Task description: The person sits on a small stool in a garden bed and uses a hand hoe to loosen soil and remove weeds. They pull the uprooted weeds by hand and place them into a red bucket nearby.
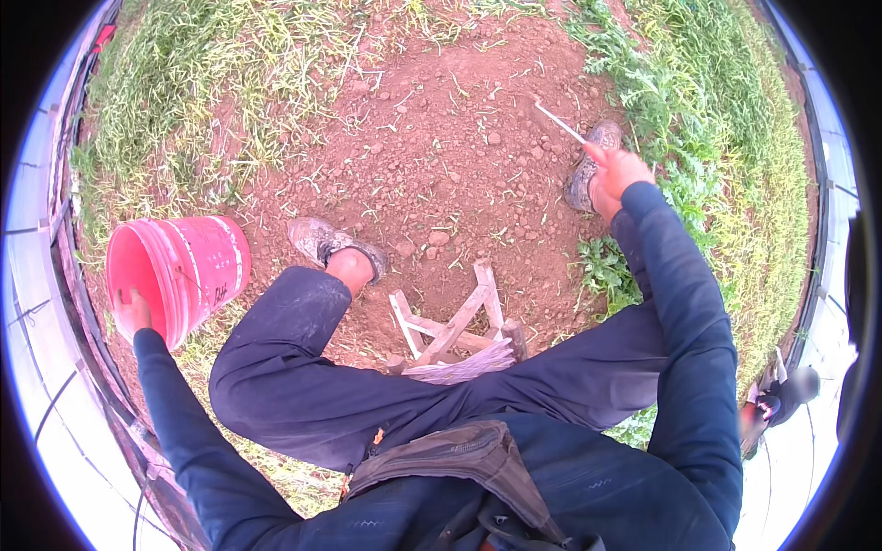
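My left hand [132,311] grips the rim of a red plastic bucket [210,255], with the fingers reaching over into its mouth. The bucket lies tilted on its side, its mouth facing left, and its wall bears writing. In my right hand [623,175] is a slim hand tool [561,124] with a pale shaft and what looks like a red handle end. Its far tip points up and left above the bare reddish soil [441,151]. The hand is over my right shoe [586,172]; most of the handle is hidden in the fist.
Between my legs stands a low wooden stool [455,330] with a woven seat. My left shoe [320,241] rests on the soil. Cut stalks [227,89] lie at upper left; leafy green plants [675,117] grow at right. Another person [782,399] is at far right, near plastic sheeting [830,275].
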